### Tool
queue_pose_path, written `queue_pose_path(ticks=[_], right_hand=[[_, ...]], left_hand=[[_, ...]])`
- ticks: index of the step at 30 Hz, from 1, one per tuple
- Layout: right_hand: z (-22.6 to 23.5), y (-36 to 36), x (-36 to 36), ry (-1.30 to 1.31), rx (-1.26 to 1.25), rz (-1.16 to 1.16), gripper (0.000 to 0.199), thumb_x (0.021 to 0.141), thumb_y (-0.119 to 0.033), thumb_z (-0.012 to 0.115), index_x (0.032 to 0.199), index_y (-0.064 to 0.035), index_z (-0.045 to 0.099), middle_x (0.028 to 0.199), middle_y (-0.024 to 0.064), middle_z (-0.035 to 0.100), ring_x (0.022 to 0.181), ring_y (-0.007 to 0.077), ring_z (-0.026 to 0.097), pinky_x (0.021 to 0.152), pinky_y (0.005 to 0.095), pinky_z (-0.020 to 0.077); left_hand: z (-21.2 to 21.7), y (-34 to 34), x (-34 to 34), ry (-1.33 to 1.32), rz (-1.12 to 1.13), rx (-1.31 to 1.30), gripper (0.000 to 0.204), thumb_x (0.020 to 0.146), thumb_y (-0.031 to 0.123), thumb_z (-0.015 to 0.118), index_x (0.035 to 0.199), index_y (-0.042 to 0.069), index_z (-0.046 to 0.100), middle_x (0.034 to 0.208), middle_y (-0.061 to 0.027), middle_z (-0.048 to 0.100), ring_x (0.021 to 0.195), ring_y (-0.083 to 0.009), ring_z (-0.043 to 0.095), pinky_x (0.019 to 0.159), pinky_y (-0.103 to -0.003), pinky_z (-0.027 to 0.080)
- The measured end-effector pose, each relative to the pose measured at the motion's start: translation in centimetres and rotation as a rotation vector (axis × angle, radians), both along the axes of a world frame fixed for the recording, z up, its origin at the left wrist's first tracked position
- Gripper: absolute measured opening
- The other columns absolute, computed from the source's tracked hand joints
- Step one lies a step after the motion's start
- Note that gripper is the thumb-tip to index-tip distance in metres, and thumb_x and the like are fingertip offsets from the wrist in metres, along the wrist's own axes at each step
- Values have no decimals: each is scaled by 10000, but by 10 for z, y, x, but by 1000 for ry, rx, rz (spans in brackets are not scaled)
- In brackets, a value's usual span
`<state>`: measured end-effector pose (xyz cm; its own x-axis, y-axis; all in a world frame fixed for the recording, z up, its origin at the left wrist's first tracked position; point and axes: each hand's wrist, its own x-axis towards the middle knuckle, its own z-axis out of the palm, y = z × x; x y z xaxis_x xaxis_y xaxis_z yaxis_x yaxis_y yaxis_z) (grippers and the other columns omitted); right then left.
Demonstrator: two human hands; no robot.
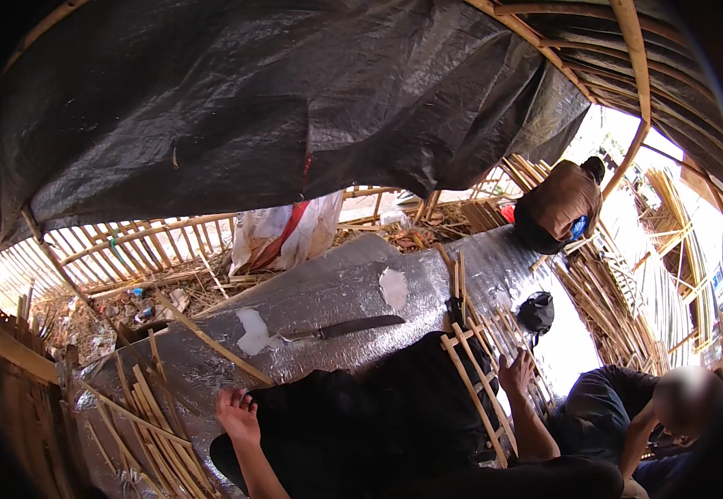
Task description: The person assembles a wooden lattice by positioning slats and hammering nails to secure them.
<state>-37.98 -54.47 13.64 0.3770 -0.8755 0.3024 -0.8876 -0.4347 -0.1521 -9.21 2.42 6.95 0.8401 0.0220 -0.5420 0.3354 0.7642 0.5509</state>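
Note:
My left hand (pixel 237 414) is raised beside my dark-clothed knee, its fingers loosely bent and apart with nothing in them. To its left lie several bamboo strips (pixel 157 432). My right hand (pixel 517 374) is beside a ladder-like bamboo frame (pixel 476 378) that leans across my leg. Its fingers are stretched out; whether the palm touches the frame's slats I cannot tell. A large machete (pixel 361 326) with a dark blade lies in front of my legs on the silvery sheet (pixel 328 287).
One person (pixel 562 204) crouches at the far right, another (pixel 627 407) sits close on my right. A black cap-like item (pixel 536 313) lies on the sheet. Bamboo bundles (pixel 611 303) are stacked at right. A black tarpaulin (pixel 212 108) hangs above a bamboo fence (pixel 145 245) and white sack (pixel 291 233).

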Motion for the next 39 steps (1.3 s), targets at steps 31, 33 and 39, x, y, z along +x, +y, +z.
queue_pose_path(ticks=[31,33,39], right_hand=[[-26,204,146,-248,1520,1184,659,975,-472,653,1397,21,538,1311,169,675,1216,324,644,1051,386,487],[-3,182,139,-300,1135,1232,562,973,-348,676,1370,26,538,1233,222,691,1145,344,679,994,407,525],[-13,66,141,-679,693,609,381,870,-162,727,1183,16,602,976,214,670,1016,363,683,838,435,552]], left_hand=[[-22,-7,-58,-19,-345,420,408,973,200,598,1370,119,544,1351,-94,616,1133,-290,617,922,-444,502],[74,-62,-97,-173,-408,646,432,960,151,616,1386,120,554,1374,-105,620,1150,-285,630,915,-433,504],[97,-36,-125,-167,-469,535,446,1018,276,516,1411,67,543,1349,-154,641,1157,-327,647,888,-398,526]])
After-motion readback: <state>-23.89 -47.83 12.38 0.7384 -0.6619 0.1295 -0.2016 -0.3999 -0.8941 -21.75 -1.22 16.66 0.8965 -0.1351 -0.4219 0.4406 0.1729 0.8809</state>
